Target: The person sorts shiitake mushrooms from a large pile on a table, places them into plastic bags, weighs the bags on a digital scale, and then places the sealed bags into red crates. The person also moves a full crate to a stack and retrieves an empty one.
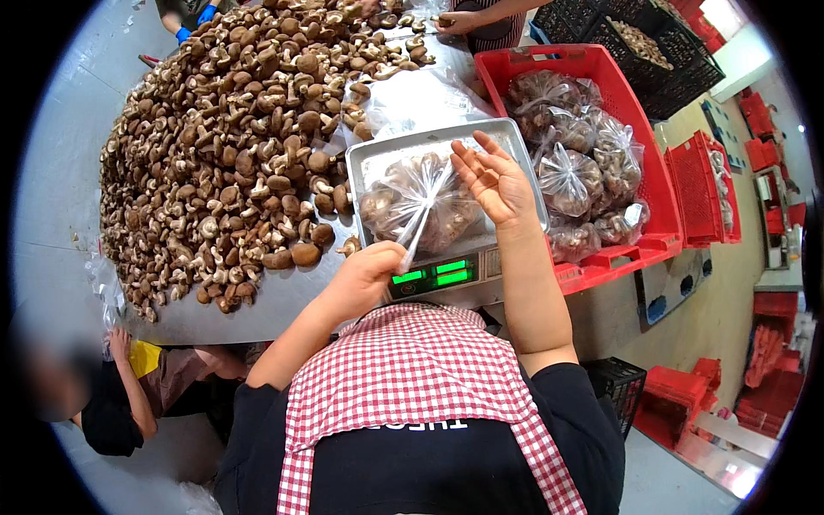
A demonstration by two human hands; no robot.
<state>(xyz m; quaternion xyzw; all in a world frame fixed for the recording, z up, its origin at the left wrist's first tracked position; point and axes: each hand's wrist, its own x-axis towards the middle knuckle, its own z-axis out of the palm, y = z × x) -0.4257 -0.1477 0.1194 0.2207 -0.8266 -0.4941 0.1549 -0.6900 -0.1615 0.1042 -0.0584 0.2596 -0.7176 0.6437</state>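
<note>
A clear plastic bag of mushrooms (418,206) rests on the metal pan of a digital scale (524,138), its neck gathered and twisted. My left hand (370,273) grips the end of that neck near the scale's lit green display (450,271). Above the right part of the pan, my right hand (492,180) is raised with its palm up and fingers apart, holding nothing. To the left, a large heap of loose brown mushrooms (225,161) covers much of the metal table. Just beyond the pan lie clear plastic bags (418,96).
A red plastic crate (656,193) with several bagged portions of mushrooms stands at the scale's right. Black crates (637,58) stand farther back. Co-workers' hands (457,22) show at the table's far side, and another person (129,386) is at the lower left.
</note>
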